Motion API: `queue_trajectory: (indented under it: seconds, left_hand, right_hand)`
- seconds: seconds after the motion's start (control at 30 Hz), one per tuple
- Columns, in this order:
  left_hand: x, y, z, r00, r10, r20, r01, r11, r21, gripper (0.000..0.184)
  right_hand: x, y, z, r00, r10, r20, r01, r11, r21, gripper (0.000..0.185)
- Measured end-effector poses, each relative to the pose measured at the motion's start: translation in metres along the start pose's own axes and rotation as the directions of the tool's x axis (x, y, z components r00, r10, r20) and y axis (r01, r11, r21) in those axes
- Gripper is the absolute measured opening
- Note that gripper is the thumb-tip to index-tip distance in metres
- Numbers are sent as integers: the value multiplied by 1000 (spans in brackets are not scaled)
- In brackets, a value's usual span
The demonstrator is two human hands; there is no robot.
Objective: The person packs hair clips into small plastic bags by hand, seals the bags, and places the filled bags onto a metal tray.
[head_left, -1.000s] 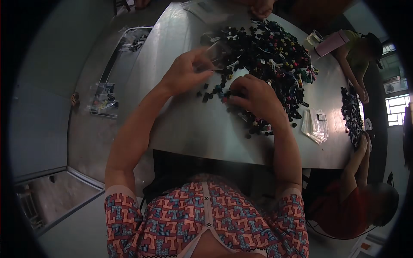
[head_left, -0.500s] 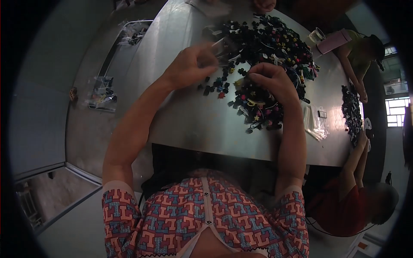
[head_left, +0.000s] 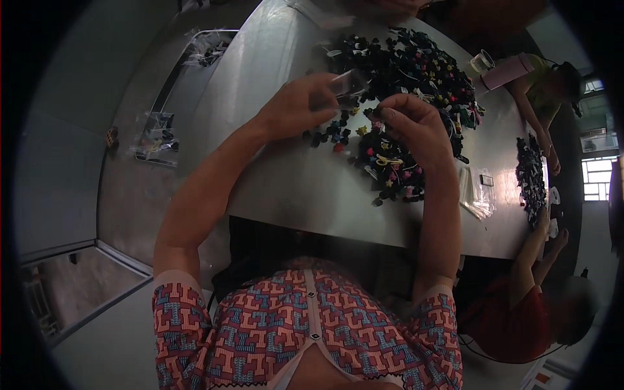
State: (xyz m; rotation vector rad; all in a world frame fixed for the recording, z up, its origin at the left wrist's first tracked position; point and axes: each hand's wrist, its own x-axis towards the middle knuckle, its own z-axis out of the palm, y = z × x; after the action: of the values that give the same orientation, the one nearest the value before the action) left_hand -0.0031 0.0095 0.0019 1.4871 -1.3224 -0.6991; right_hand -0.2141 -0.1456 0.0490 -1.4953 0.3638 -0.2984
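Closed round a small clear plastic bag (head_left: 349, 84), my left hand (head_left: 302, 106) is over the left edge of a big heap of small dark pieces (head_left: 422, 71) with coloured bits among them. My right hand (head_left: 416, 123) pinches a small dark piece (head_left: 372, 113) between thumb and fingertips, just right of the bag. Below it lies a nearer part of the heap (head_left: 396, 170) with pink and yellow bits. A few loose dark pieces (head_left: 335, 132) rest on the metal table (head_left: 292, 188) beneath my left hand.
Clear bags (head_left: 476, 195) lie on the table at the right, with a pink bottle (head_left: 507, 71) and a glass cup (head_left: 481, 61) farther back. Two people sit along the right side by another dark pile (head_left: 531, 175). A low tray (head_left: 156, 140) holds filled bags at the left.
My right hand has risen from the near pieces and now pinches a dark piece. My left hand has shifted slightly right with the bag. The co-worker's hands at lower right have moved.
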Motion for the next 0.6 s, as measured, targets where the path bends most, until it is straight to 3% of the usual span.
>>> queue_trajectory:
  seconds: [0.07, 0.1, 0.13, 0.17, 0.2, 0.27, 0.3, 0.37, 0.47, 0.6]
  left_hand:
    - [1, -4, 2, 1000, -1, 9, 1, 1000, 3, 55]
    - [1, -7, 4, 996, 88, 0, -88, 995, 54, 58]
    - [2, -8, 5, 984, 177, -3, -176, 979, 106, 61]
    - [2, -9, 6, 984, 177, -3, -175, 979, 107, 61]
    - [0, -6, 8, 988, 152, -4, -151, 984, 91, 60]
    - [-2, -2, 12, 992, 127, -3, -127, 989, 74, 60]
    - [-2, -1, 13, 988, 153, -10, -152, 983, 99, 59]
    - [-3, 0, 16, 984, 178, -12, -175, 977, 121, 58]
    - [-4, -1, 20, 976, 216, -10, -212, 965, 154, 57]
    - [-4, 2, 24, 982, 188, 0, -188, 981, 40, 55]
  right_hand:
    - [-1, -4, 12, 994, -46, -102, 43, 998, -35, 13]
    - [-3, -7, 18, 994, -47, -101, 44, 998, -35, 13]
    - [-4, -10, 25, 980, -129, -155, 105, 983, -149, 13]
    - [-6, -12, 32, 956, -214, -199, 158, 952, -263, 13]
    - [-8, -14, 40, 957, -213, -199, 158, 952, -263, 13]
    - [-11, -16, 53, 882, -390, -266, 140, 754, -642, 12]
    - [-10, -15, 57, 881, -389, -268, 138, 755, -641, 12]
    - [-8, -11, 61, 735, -676, -57, 283, 381, -880, 13]
    - [-4, -6, 64, 685, -729, -12, 314, 310, -898, 14]
    - [1, 0, 66, 684, -728, -52, 307, 352, -884, 14]
